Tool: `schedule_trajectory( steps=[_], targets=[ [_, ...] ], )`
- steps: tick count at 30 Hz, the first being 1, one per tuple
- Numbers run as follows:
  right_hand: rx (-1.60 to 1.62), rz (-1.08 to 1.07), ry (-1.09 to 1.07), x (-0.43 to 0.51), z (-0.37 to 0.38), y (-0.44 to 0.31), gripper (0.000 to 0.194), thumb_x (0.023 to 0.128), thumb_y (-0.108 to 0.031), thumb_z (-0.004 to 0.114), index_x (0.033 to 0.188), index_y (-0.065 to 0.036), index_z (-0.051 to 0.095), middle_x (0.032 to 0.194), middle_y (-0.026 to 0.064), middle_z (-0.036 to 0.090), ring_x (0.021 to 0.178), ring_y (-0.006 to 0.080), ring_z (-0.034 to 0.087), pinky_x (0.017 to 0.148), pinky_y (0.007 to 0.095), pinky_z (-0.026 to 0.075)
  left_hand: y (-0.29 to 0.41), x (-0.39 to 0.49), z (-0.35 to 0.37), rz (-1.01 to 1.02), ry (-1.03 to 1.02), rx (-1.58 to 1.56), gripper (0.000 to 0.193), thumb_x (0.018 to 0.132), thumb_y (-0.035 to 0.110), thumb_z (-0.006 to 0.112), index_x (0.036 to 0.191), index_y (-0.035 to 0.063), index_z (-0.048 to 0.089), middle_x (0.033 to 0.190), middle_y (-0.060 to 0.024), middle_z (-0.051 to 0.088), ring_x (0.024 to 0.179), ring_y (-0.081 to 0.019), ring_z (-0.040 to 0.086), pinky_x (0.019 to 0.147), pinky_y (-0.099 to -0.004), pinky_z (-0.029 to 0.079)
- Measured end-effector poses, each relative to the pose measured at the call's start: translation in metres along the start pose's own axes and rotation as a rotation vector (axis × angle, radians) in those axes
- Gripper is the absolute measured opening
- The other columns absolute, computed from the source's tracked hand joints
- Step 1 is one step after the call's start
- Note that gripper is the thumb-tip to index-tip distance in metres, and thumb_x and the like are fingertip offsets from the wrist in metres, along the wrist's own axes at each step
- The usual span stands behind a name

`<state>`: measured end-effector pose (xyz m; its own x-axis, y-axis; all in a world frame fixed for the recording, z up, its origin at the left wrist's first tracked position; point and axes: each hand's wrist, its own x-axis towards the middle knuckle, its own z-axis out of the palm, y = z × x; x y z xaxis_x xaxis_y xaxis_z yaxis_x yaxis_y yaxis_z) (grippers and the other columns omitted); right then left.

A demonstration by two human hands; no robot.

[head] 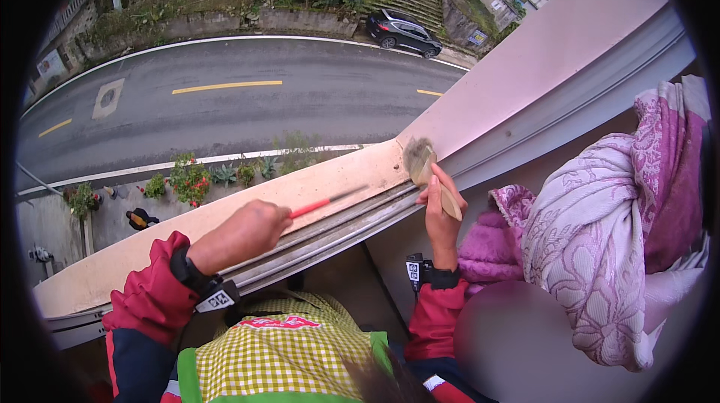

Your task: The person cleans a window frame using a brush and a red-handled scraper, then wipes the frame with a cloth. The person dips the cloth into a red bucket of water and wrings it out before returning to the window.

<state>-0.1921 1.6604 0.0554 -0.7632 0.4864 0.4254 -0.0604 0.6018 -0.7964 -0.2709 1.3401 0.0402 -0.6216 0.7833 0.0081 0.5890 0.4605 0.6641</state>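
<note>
My left hand point(243, 234) grips the red handle of a thin tool with a dark narrow shaft point(323, 203); its tip is blurred, so I cannot tell its exact kind. The shaft hovers over or rests on the pale window sill point(332, 178). In my right hand point(444, 212) is a flat paintbrush point(423, 162) with a wooden handle. Its greyish, dirty bristles meet the sill at the inner corner, where the window ledge turns. Dark specks of dirt lie on the sill beside the bristles. Below both hands runs a grimy metal window track point(337, 237).
Beyond the sill is a drop to a road point(236, 99) with a parked black car point(404, 33). Potted plants point(190, 179) and a person point(140, 218) are far below. At right hangs a bundled pink and white patterned cloth point(590, 234) beside a metal frame point(562, 96).
</note>
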Motion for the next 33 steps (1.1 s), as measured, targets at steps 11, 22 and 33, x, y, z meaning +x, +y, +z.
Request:
schedule_trajectory(
  steps=[11, 22, 33],
  targets=[
    [-0.022, 0.160, -0.029, -0.026, -0.004, 0.034, 0.027, 0.097, -0.013, 0.057, 0.118, 0.001, 0.067, 0.065, 0.0028, 0.062, 0.056, 0.0080, 0.058, 0.053, 0.0233, 0.050, 0.019, 0.003, 0.011, 0.053, -0.163, 0.084, 0.019, 0.093, 0.015, 0.055, 0.088, -0.0030, 0.060, 0.077, -0.0222, 0.063, 0.073, -0.0413, 0.064, 0.069, -0.0489, 0.051],
    [-0.128, 0.047, 0.010, -0.035, 0.004, 0.050, 0.026, 0.096, -0.012, 0.056, 0.115, 0.002, 0.068, 0.068, 0.0052, 0.065, 0.055, 0.0092, 0.059, 0.052, 0.0242, 0.050, 0.025, 0.033, 0.048, 0.074, -0.129, 0.014, 0.019, 0.091, 0.013, 0.057, 0.088, -0.0055, 0.061, 0.078, -0.0254, 0.064, 0.075, -0.0435, 0.064, 0.070, -0.0498, 0.051],
    [0.042, 0.025, 0.029, -0.009, 0.013, 0.011, 0.025, 0.094, -0.008, 0.057, 0.115, 0.000, 0.068, 0.070, 0.0072, 0.065, 0.062, 0.0111, 0.061, 0.060, 0.0259, 0.049, 0.019, 0.065, 0.046, 0.122, 0.114, 0.020, 0.017, 0.091, 0.013, 0.058, 0.085, -0.0021, 0.062, 0.076, -0.0244, 0.063, 0.073, -0.0414, 0.064, 0.067, -0.0473, 0.051]
  ],
)
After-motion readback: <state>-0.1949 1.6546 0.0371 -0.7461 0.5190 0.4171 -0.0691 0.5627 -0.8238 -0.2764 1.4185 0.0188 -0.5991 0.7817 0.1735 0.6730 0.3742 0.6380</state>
